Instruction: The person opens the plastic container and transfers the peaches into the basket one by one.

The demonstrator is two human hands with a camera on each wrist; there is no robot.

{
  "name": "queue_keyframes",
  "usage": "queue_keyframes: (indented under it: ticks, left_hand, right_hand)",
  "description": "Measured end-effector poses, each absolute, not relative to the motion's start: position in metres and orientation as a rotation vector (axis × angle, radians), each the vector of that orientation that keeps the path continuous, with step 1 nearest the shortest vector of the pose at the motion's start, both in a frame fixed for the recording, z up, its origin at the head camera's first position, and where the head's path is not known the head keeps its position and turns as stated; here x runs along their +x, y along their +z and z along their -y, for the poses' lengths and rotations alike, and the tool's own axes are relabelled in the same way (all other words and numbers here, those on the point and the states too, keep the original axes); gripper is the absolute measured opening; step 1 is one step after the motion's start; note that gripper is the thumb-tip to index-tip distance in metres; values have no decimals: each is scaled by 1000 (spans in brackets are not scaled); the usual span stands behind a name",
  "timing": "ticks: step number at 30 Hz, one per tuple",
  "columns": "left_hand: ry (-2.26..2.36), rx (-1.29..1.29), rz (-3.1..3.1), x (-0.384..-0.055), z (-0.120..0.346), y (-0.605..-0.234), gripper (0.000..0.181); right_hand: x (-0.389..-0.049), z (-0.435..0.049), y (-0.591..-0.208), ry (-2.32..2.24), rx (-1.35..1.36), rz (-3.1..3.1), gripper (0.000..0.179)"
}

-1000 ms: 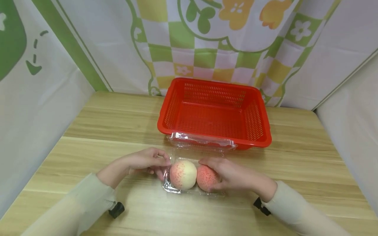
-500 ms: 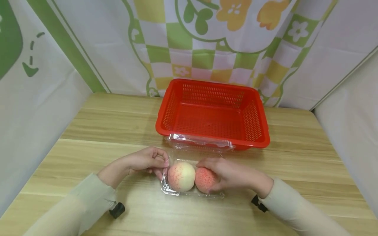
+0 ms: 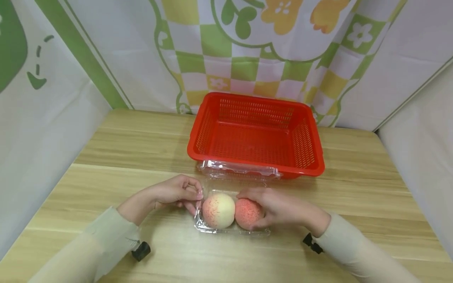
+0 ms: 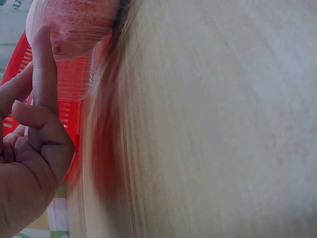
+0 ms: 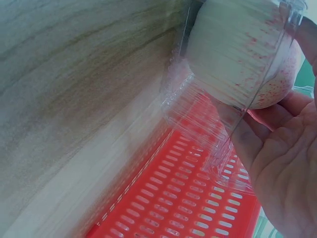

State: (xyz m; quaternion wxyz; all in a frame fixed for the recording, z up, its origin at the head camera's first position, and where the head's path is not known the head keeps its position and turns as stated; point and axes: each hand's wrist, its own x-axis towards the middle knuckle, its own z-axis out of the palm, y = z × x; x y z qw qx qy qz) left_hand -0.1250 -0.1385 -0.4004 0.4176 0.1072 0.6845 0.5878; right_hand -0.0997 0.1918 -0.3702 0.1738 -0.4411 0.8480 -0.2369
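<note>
R hand (image 3: 274, 206) has its fingers curled round the redder peach (image 3: 247, 215) in the clear box (image 3: 203, 227), L hand (image 3: 178, 192) pinches the box's L edge, so imo grip lightly & keep it steady.

And it's a small cloth-walled booth here! Straight behind the red basket (image 3: 256, 100) hangs a checked, flower-printed curtain (image 3: 216, 42); to the basket's left, a pale sheet (image 3: 46, 129) bearing a green arrow; to its right, a plain pale sheet (image 3: 421, 118); beneath it, a wood-grain surface (image 3: 141, 137).
</note>
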Motion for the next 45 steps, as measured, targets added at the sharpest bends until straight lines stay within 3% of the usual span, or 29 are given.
queue_keyframes:
  ticks: [45]
  left_hand:
    - [1492, 231, -1648, -124, 140, -399, 2]
  right_hand:
    - [-95, -248, -359, -1045, -1350, -2499, 72]
